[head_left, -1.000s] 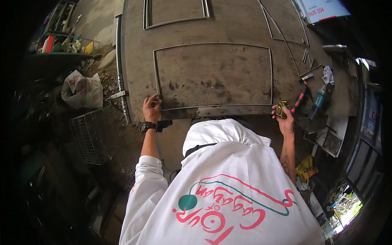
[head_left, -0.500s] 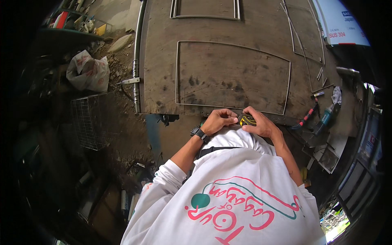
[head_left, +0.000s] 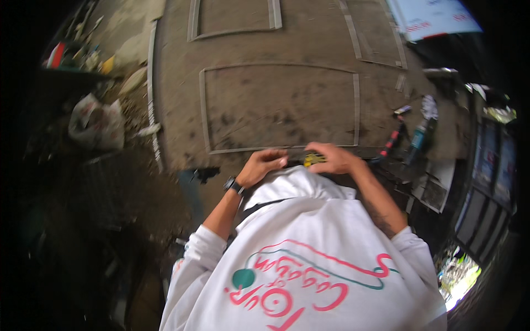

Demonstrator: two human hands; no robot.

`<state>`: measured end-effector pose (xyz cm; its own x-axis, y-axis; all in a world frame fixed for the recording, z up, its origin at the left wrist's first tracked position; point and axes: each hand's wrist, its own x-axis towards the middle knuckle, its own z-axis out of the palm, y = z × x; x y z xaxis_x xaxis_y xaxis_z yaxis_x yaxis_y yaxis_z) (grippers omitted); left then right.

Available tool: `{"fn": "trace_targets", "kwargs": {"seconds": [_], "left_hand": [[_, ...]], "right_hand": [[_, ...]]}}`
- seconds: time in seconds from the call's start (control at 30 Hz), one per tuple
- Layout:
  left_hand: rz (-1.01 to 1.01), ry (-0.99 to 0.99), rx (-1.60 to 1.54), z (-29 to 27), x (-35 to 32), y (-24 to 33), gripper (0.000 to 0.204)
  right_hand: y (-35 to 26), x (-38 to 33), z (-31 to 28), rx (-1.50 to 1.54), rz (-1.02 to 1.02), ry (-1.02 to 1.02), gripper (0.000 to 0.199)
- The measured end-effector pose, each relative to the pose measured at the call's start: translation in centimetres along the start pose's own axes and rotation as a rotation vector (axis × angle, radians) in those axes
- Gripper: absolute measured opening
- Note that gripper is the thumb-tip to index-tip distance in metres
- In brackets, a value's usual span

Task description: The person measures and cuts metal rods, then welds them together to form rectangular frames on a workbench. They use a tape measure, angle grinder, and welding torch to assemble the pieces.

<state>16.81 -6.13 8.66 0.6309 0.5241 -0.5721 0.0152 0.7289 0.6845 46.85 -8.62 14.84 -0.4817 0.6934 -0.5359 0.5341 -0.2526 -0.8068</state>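
Observation:
At the near edge of the wooden work table (head_left: 182,105), my two hands are apart in front of my white shirt. A yellow-and-black tape measure (head_left: 314,159) sits in my right hand (head_left: 334,159), its fingers and thumb bent around the case. My left hand (head_left: 264,166), with a dark watch at the wrist, has its fingers and thumb pressed together. Blur hides whatever they may pinch, and no blade can be made out between the hands. Just beyond them lies a thin metal rod frame (head_left: 356,107) with a slightly curved far side, flat on the table.
Another rod frame (head_left: 237,33) lies farther off, with more rods (head_left: 353,41) at the right. A teal power tool (head_left: 418,138) and a red-and-black handle-like piece (head_left: 393,138) rest at the right edge. A metal pipe (head_left: 151,83) borders the left; beyond is a white plastic bag (head_left: 99,124).
My left hand has drawn away to the left from the tape measure, widening the gap between my hands. The whole view has shifted and blurred.

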Motion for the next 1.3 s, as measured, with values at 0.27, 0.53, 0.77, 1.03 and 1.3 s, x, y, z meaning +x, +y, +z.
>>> {"fn": "trace_targets", "kwargs": {"seconds": [0.27,0.53,0.77,1.03,1.3], "left_hand": [[0.035,-0.015,-0.066,2.1,2.1,-0.5,0.023],[-0.009,-0.215,-0.138,0.3,2.7,-0.3,0.01],[0.361,0.446,-0.247,-15.0,3.2,5.9,0.015],[0.665,1.139,0.614,-21.8,12.0,8.0,0.063],[0.707,1.372,0.93,-22.0,14.7,6.8,0.042]], "right_hand": [[-1.5,1.3,0.9,-0.001,0.052,0.01,0.062],[-2.2,1.5,0.1,0.033,0.061,-0.045,0.061],[2.7,0.8,-8.8,-0.148,0.149,0.28,0.055],[3.0,13.1,-16.6,-0.382,0.021,0.508,0.052],[4.6,18.3,-18.4,-0.464,0.098,0.44,0.059]]}}
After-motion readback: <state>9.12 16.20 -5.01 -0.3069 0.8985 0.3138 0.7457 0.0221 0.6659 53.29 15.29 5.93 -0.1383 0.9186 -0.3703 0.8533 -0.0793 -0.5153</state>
